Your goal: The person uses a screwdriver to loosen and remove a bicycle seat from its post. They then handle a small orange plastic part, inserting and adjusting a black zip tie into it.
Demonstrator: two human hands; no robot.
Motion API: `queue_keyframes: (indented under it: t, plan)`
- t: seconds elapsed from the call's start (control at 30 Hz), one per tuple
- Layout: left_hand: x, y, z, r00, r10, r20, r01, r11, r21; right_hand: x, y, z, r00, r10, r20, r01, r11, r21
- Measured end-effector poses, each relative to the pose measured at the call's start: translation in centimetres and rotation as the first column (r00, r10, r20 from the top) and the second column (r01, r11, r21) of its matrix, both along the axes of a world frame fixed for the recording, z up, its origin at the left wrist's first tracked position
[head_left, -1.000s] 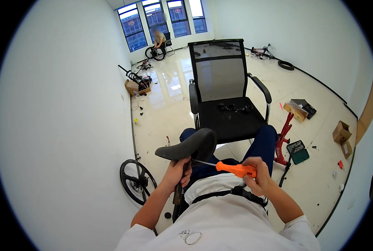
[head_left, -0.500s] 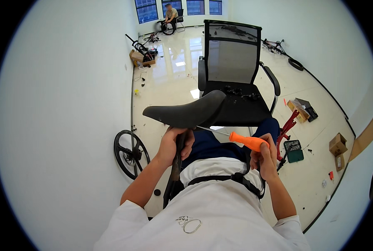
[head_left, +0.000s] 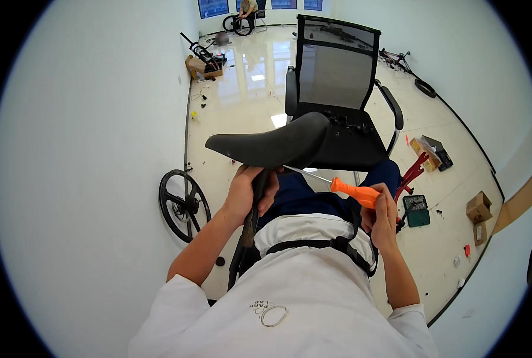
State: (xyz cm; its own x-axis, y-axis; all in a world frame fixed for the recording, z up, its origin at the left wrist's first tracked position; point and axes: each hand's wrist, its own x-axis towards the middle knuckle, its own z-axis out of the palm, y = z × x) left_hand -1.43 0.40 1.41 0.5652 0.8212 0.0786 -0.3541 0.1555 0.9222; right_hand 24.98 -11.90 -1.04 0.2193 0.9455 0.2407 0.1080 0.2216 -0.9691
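Head view: left hand (head_left: 240, 194) wraps the seat post (head_left: 251, 227) just under the black saddle (head_left: 269, 146), on the near side of the chair (head_left: 337, 77). Right hand (head_left: 382, 216) grips the orange screwdriver (head_left: 352, 190), shaft angled left beneath the saddle. I can't see the tip. Risk: off-axis push could slip it into left hand; loose post grip could let the saddle twist.

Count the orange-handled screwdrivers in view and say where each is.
1: the orange-handled screwdriver is in the right hand, its shaft running to the underside of the black saddle, whose post the left hand grips. Others may be hidden in the cardboard boxes.
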Motion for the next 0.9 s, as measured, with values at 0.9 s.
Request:
queue_keyframes:
  t: [0.9]
  plan:
    - [-0.5, 0.2, 0.2, 0.999, -0.024, -0.027, 0.020, 0.991, -0.132, -0.9, -1.1, 0.7, 0.999, 0.041, -0.001, -0.041, 0.999, 0.033]
